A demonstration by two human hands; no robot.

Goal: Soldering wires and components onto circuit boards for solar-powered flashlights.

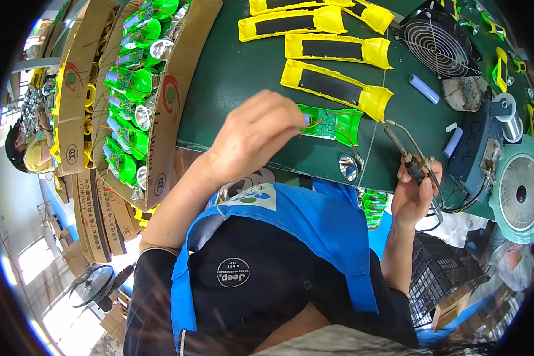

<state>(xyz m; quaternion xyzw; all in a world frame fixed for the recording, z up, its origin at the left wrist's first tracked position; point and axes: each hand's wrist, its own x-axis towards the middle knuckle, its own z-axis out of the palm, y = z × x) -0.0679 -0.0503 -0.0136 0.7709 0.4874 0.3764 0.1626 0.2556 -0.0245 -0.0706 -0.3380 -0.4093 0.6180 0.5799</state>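
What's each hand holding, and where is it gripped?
Right hand: soldering iron, by its dark handle. Left hand: at the green casing; grip unclear.

The bench (pixel 219 77) bears yellow shells (pixel 337 86) and a green housing (pixel 345 126)

Bright light; blown-out windows (pixel 37 256) lower left; black, curved fisheye rim

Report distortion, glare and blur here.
Head view: fisheye bows the edges of the nearest cardboard box; head view: windows at left burn out white; head view: the reflector by the green shell glints; head view: the soldering iron looks crisp, the bottom edge hazy.
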